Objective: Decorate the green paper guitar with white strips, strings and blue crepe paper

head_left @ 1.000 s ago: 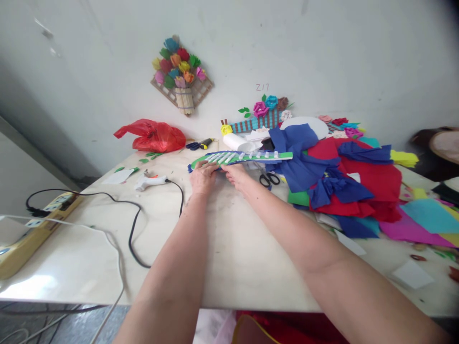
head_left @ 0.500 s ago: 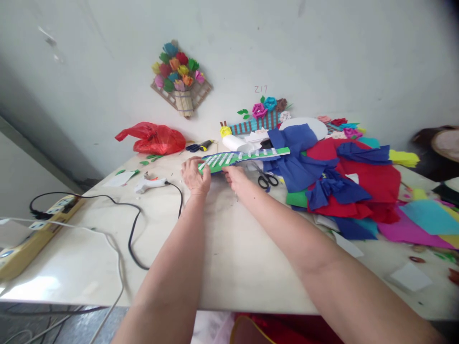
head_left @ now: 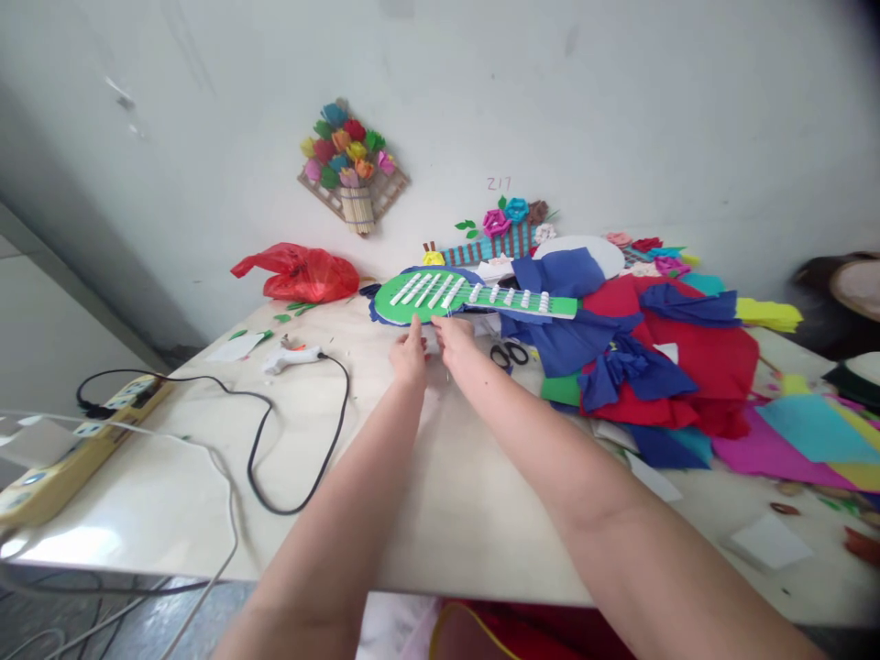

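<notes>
A green paper lute point(head_left: 391, 295) with blue ruffled trim, white rolled strips and strings is tilted up above the table, its face toward me and its neck pointing right. My left hand point(head_left: 411, 353) grips the near edge of its rounded body, thumb in front and the other fingers partly hidden beneath. Close beside it, my right hand point(head_left: 450, 336) pinches the same edge near where the neck starts. A thin white thread hangs by the right fingers. Black-handled scissors point(head_left: 509, 355) lie just right of the right hand.
A white glue gun point(head_left: 292, 357) with a black cord lies at left, near a yellow power strip point(head_left: 89, 446). Behind is a red plastic bag point(head_left: 302, 275). Crepe paper sheets point(head_left: 660, 367) are heaped at right. Paper flowers point(head_left: 495, 223) stand along the wall.
The lute has tilted up, so its whole green face shows. My left hand has moved right from the body's left end to the near edge, beside my right hand.
</notes>
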Demonstrator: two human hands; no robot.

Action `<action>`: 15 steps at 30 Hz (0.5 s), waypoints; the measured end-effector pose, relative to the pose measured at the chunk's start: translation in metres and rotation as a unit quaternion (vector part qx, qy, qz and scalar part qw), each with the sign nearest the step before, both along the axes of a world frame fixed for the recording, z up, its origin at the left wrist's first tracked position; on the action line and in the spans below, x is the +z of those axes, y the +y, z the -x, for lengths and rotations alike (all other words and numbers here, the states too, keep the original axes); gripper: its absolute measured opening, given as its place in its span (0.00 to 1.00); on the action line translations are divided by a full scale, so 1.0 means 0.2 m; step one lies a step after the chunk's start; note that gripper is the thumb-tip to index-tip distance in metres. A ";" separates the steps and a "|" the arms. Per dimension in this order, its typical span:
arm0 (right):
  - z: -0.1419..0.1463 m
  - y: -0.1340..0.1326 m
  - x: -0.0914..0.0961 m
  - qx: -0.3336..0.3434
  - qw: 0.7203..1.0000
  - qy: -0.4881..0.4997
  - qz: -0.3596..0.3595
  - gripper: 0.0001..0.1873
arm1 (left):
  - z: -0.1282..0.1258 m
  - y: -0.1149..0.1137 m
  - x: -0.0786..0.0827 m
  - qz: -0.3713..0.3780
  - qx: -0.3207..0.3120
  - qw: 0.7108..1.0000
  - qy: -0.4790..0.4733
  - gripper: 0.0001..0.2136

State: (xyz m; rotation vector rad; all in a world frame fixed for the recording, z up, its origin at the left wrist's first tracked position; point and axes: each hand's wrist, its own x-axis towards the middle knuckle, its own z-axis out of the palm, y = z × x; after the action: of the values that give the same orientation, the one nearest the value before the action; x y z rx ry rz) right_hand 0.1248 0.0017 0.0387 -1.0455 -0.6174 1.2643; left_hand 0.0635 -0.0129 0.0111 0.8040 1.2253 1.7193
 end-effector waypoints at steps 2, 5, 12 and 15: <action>0.02 -0.02 -0.01 0.000 1.000 0.014 -0.015 0.15 | -0.02 -0.01 0.01 0.008 -0.017 0.998 -0.067 0.14; 0.07 -0.04 -0.03 0.001 0.999 0.021 -0.042 0.13 | -0.03 -0.02 0.03 -0.019 -0.023 0.990 -0.137 0.11; 0.12 -0.08 -0.08 0.037 0.997 -0.036 -0.052 0.08 | 0.03 -0.02 0.01 -0.022 -0.008 0.981 -0.190 0.07; 0.09 -0.09 -0.05 0.090 0.989 -0.108 -0.041 0.09 | 0.08 -0.02 0.01 -0.020 -0.020 0.981 -0.190 0.07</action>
State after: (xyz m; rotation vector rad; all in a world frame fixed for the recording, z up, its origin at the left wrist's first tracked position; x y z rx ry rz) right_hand 0.1073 -0.0172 0.0278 -1.0849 -0.9401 1.2782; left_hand 0.0469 -0.0163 0.0126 0.4873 0.9114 1.7688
